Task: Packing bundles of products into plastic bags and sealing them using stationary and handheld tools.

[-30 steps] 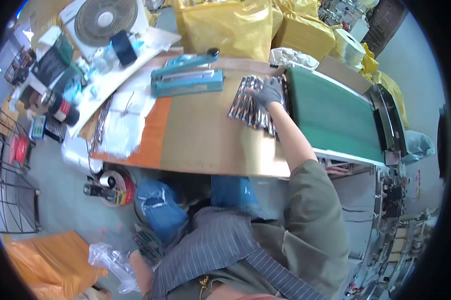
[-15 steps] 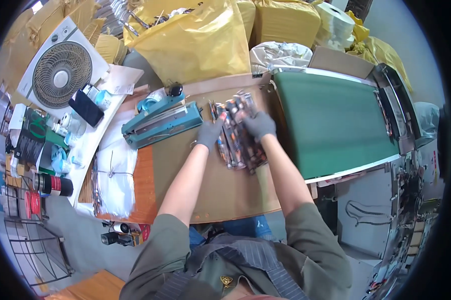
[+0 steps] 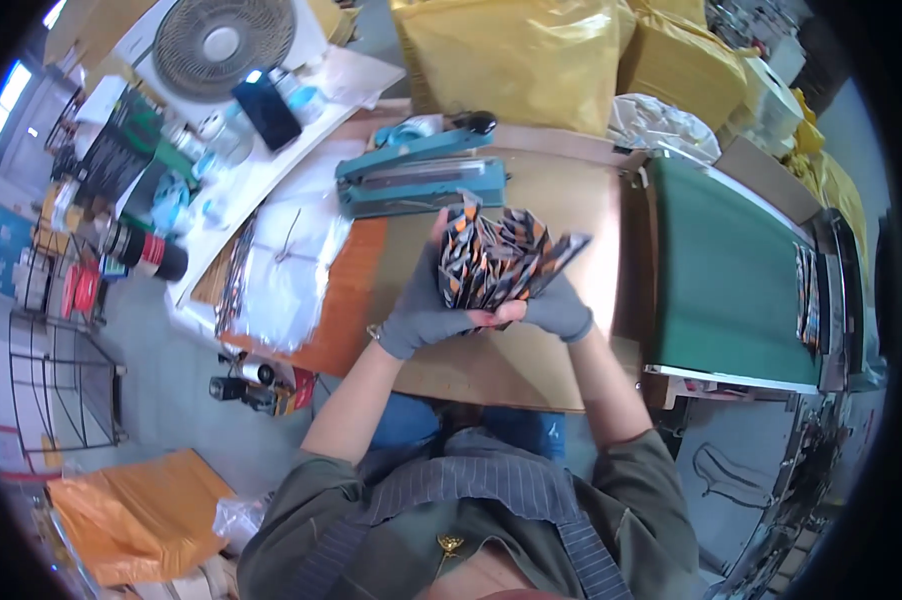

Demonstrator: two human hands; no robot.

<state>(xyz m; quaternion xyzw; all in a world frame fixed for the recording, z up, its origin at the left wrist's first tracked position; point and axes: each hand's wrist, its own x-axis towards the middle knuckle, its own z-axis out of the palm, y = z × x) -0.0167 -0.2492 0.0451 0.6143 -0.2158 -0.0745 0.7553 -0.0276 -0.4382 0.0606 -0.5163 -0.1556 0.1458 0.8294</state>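
Between my two hands is a thick bundle of thin black, orange and white printed packets (image 3: 486,258), standing on edge with their ends up, raised above the brown work surface. My left hand (image 3: 423,305), in a grey fingerless glove, closes around the left side and front. My right hand (image 3: 561,305), gloved the same way, grips the right side, and the thumbs meet at the front. One packet at the right sticks out at an angle. Just beyond the bundle rests a teal hand sealer (image 3: 426,190) with a black knob.
At the right runs a green conveyor belt (image 3: 731,270), with more packets (image 3: 806,295) at its far end. Clear plastic bags (image 3: 291,260) lie to the left. A white side table holds a phone (image 3: 267,110) and a fan (image 3: 221,45). Yellow sacks (image 3: 511,70) stand behind.
The packets have gone from lying loosely spread on the surface to a gathered, lifted bundle in both hands. My view has swung, so the scene sits farther right and higher.
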